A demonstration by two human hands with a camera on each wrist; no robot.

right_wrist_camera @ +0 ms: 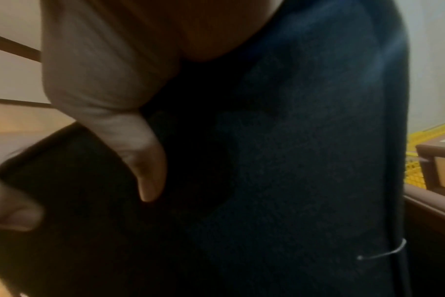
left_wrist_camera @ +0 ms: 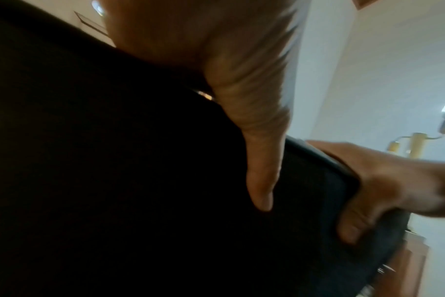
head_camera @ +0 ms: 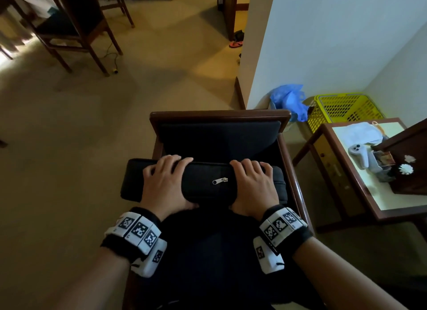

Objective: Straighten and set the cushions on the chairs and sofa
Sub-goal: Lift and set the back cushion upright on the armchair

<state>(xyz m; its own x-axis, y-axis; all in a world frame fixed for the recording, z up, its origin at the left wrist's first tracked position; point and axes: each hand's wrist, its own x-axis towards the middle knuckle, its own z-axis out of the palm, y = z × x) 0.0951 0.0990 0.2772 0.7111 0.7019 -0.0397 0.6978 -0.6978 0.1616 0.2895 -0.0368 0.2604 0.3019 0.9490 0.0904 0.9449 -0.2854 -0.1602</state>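
A dark cushion (head_camera: 208,182) stands on edge over the seat of a wooden armchair (head_camera: 219,114), its zipper pull (head_camera: 220,181) facing up. My left hand (head_camera: 165,185) grips the cushion's upper edge left of the zipper, fingers curled over the far side. My right hand (head_camera: 253,185) grips the same edge right of it. The cushion overhangs the chair's left arm. A second dark cushion (head_camera: 219,134) leans against the chair's back. In the left wrist view the left thumb (left_wrist_camera: 259,180) presses the cushion (left_wrist_camera: 114,160). The right wrist view shows the right thumb (right_wrist_camera: 145,160) on the fabric (right_wrist_camera: 305,160).
A wooden side table (head_camera: 381,208) with a cloth and a white controller (head_camera: 360,152) stands close on the right. A yellow basket (head_camera: 342,108) and a blue plastic bag (head_camera: 288,99) sit in the corner by the wall. Dining chairs (head_camera: 76,25) stand far left across carpet.
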